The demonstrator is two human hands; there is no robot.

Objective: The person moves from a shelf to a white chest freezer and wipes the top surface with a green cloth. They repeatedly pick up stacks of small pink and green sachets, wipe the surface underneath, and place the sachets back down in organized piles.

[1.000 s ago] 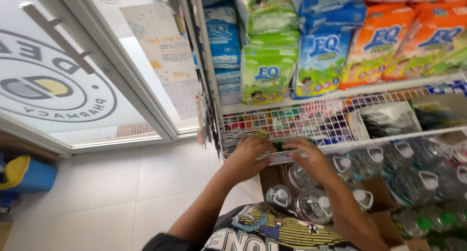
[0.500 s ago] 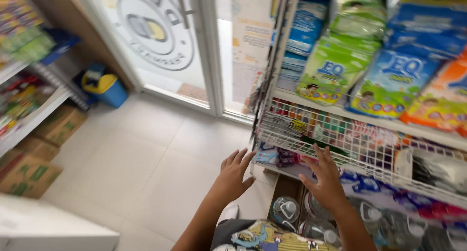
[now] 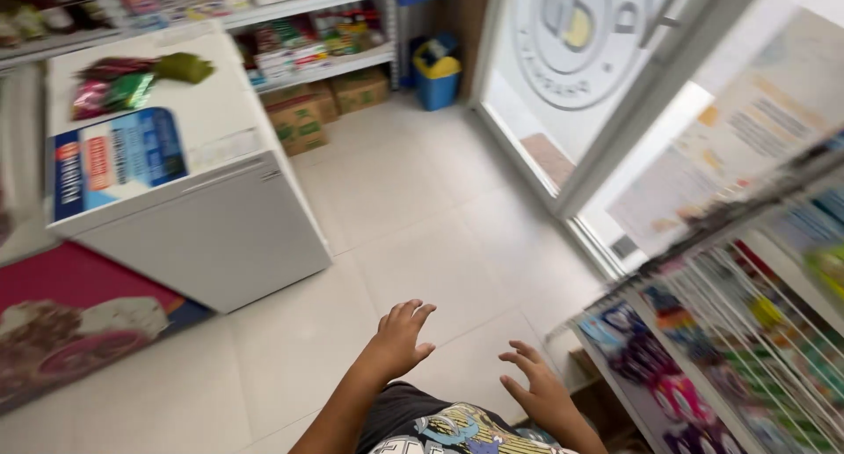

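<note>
Now hands (image 3: 466, 362) off the wire shelf (image 3: 730, 331).

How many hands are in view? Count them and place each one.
2. The left hand is spread open over the floor, holding nothing. The right hand is open and empty too, near the wire rack. No other hands show.

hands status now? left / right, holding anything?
Left hand: open, fingers spread, holding nothing, above the tiled floor.
Right hand: open, empty, next to the wire shelf rack.
</note>
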